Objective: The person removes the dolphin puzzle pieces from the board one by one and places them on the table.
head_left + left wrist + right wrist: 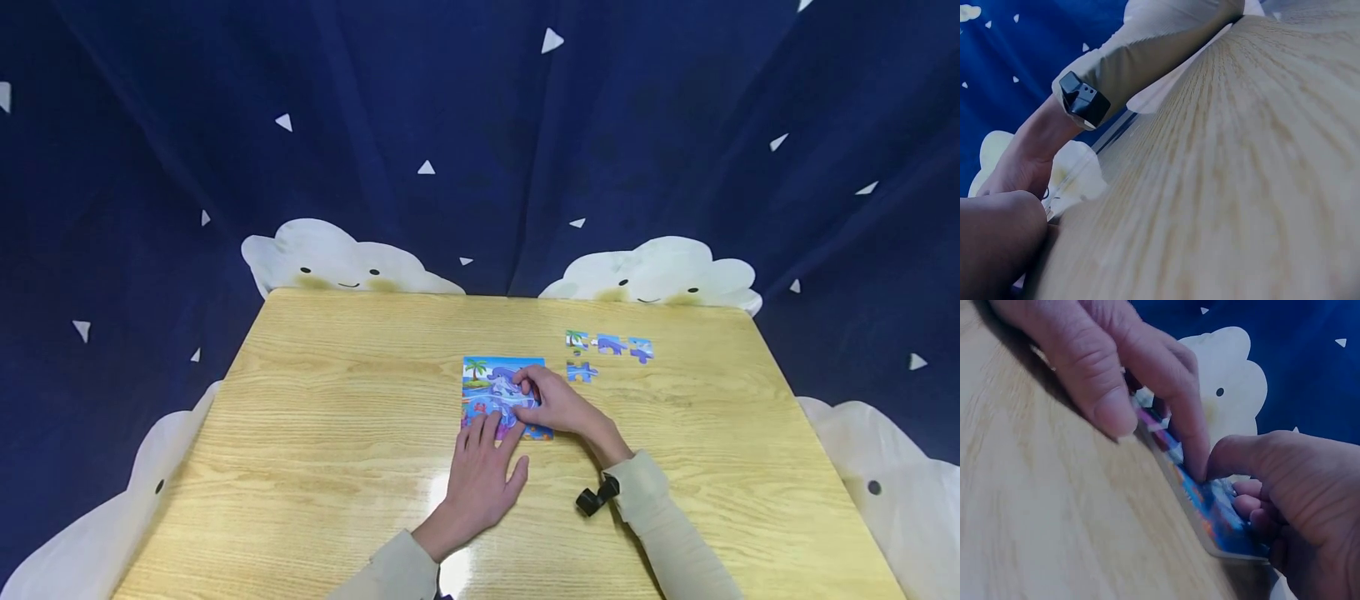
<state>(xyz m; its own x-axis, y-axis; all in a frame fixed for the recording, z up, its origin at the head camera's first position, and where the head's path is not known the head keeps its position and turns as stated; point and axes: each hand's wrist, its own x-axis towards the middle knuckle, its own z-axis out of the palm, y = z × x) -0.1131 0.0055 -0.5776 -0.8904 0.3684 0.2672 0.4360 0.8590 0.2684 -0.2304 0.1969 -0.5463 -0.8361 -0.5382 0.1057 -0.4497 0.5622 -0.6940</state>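
- While both hands work over it, we see the flat, square-cornered cardboard puzzle with a bright sea scene of purple dolphins lying near the middle of the pale wood-grain worktop.
- Our left hand rests on the puzzle's near edge, its fingers spread and fairly straight and its thumb standing apart over the bare wood.
- Our right hand bends over the puzzle's right side, the thumb bearing down beside the left forefinger and the other fingers curled; whether it pinches a piece we cannot tell, since the fingers cover that spot.
- Four loose pieces lie beyond the right hand: a palm-tree jigsaw piece, a purple-and-blue dolphin jigsaw piece and a light-blue jigsaw piece with a purple patch in a row, with a blue water-patterned jigsaw piece just nearer to us.
- As for progress, we judge the work unfinished: the sea scene looks largely whole where uncovered, yet these four are apart from it.
- Whether they await fitting or are taken out, we cannot tell.
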